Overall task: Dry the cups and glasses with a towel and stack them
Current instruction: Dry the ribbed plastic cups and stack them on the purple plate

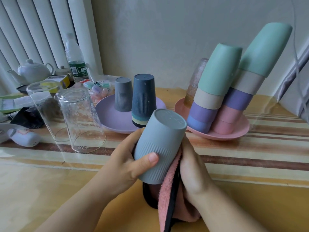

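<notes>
Left hand [123, 166] has the grey-blue ribbed cup [158, 144] wrapped up — thumb across the ribbed band facing us, fingers curled round the far side, base tipped up toward twelve o'clock, mouth down and out of sight. Right hand [192, 171] sits at the cup's three o'clock, pressing the pink towel [168, 195] against its wall; those fingers are hidden behind the cup and cloth, so I cannot tell how they lie. The towel hangs soft and floppy off toward six o'clock, dark trim along its edge.

This cup looks light and stiff, a matte plastic by the look of it — the ribs should give a sure grip, the smooth upper band less so if damp. Mid-wall, where the thumb sits, is the sensible hold.

Moving outward: at eleven o'clock, the purple plate [108, 118] carries a lone grey cup [122, 94] and a dark blue stack [143, 101], all inverted. At one o'clock the pink plate [234, 133] holds two leaning pastel stacks [217, 87], a speckled glass [195, 84] just behind. At ten o'clock, two clear glasses [78, 118] stand upside down on the striped table [250, 148] — fragile, slick, best held round the body.
</notes>
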### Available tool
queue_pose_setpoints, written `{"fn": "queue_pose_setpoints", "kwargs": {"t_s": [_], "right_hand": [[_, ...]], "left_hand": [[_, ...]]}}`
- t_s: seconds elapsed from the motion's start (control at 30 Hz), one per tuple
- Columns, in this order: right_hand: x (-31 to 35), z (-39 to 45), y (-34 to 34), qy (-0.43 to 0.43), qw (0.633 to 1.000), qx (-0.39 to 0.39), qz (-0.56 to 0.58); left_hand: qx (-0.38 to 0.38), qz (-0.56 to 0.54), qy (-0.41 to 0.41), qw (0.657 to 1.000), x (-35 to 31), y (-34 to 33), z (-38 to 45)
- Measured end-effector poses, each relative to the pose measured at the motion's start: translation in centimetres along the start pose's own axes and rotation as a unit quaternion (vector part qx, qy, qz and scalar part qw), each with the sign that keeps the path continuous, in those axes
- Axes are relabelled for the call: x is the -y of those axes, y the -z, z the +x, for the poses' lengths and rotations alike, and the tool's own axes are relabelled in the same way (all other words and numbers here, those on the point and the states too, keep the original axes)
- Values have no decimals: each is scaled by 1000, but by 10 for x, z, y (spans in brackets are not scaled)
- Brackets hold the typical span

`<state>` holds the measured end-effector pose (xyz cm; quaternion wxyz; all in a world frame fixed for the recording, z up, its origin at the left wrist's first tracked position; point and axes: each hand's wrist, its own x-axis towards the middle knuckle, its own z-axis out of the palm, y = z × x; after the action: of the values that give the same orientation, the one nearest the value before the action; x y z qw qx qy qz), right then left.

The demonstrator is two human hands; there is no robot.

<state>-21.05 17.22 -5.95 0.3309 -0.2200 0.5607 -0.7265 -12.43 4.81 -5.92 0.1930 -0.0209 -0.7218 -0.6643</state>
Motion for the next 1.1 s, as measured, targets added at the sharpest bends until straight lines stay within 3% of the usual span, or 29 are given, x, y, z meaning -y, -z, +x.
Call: {"fn": "queue_pose_setpoints", "kwargs": {"t_s": [0.13, 0.3, 0.37, 0.57, 0.73, 0.83, 0.97, 1.1], "right_hand": [[6, -4, -5, -3, 1000, -24, -18], [9, -6, -8, 87, 987, -116, -67], [6, -5, -7, 107, 982, -130, -90], [0, -11, -14, 144, 978, -62, -140], [10, -7, 0, 227, 962, -113, -103], [15, -1, 6, 257, 951, -68, -160], [15, 1, 7, 281, 923, -25, -261], [16, 0, 9, 351, 894, -15, -277]], "left_hand": [[-23, 29, -3, 999, 3, 3, 1], [-135, 55, -37, 989, 9, 8, 6], [-147, 58, -45, 986, 6, 7, 6], [-101, 131, -19, 986, 5, 3, 4], [-31, 207, -8, 978, 13, 5, 6], [-4, 238, -5, 971, 14, 3, 5], [-7, 240, -7, 971, 8, 4, 5], [-6, 187, 10, 982, 3, 1, 2]]}}
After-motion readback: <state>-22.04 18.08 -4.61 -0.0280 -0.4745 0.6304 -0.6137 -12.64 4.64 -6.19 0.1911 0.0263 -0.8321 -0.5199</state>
